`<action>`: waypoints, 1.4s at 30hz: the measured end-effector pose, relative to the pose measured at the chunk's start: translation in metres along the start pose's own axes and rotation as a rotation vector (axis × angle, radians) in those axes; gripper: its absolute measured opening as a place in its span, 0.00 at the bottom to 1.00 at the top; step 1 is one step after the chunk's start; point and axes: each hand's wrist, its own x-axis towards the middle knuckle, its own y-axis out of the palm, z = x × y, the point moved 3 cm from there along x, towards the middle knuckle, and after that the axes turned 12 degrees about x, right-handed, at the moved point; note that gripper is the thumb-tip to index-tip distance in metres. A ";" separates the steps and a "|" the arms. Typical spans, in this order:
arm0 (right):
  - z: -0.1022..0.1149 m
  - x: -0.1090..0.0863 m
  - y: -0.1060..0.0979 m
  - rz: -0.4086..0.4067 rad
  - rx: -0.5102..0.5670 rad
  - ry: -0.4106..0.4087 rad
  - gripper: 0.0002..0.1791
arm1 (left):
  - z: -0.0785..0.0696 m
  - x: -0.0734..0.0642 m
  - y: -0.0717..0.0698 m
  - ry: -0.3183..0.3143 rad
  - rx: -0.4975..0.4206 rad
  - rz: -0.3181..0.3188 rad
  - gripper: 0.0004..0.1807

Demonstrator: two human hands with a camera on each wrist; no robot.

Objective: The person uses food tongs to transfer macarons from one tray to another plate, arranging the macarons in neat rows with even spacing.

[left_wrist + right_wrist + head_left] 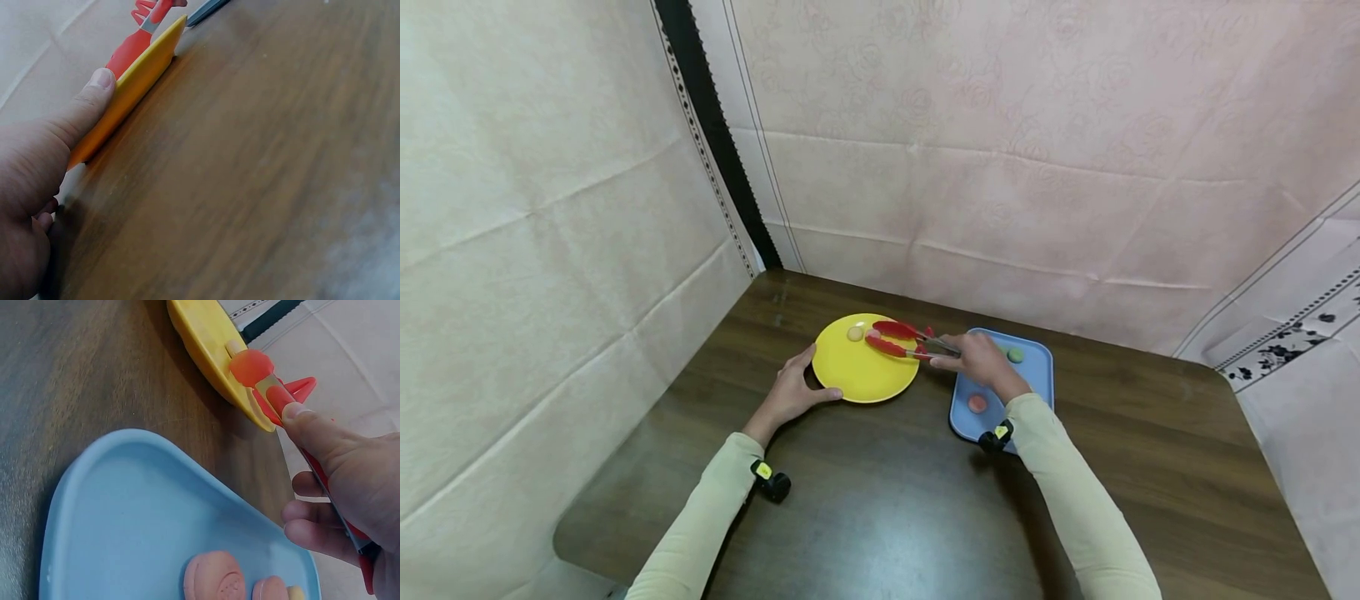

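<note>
Desk (865,500) in head view: yellow plate (865,379) near the far edge, left hand (793,392) gripping its left rim, thumb and fingers spread wide. Right hand (973,358) holds red tongs (891,347), tips over plate, near pale disc (855,333). Blue tray (1039,375) just right of plate; pink disc (977,403) towards its near left corner. Left wrist: thumb on plate rim, other fingers partly hidden. Right wrist: fingers wrapped round tongs, thumb along them.
</note>
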 end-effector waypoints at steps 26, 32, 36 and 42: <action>-0.009 -0.103 -0.078 -0.153 -0.068 -0.073 0.40 | -0.003 -0.003 0.004 0.031 -0.014 -0.013 0.65; -0.021 -0.142 -0.079 -0.196 -0.112 -0.045 0.44 | -0.002 -0.005 0.004 0.028 -0.021 -0.007 0.65; -0.030 -0.165 -0.076 -0.206 -0.087 -0.038 0.41 | -0.001 -0.004 0.003 0.042 -0.035 -0.014 0.65; -0.041 -0.190 -0.065 -0.178 -0.050 -0.008 0.39 | -0.002 -0.004 0.000 0.036 -0.035 -0.020 0.64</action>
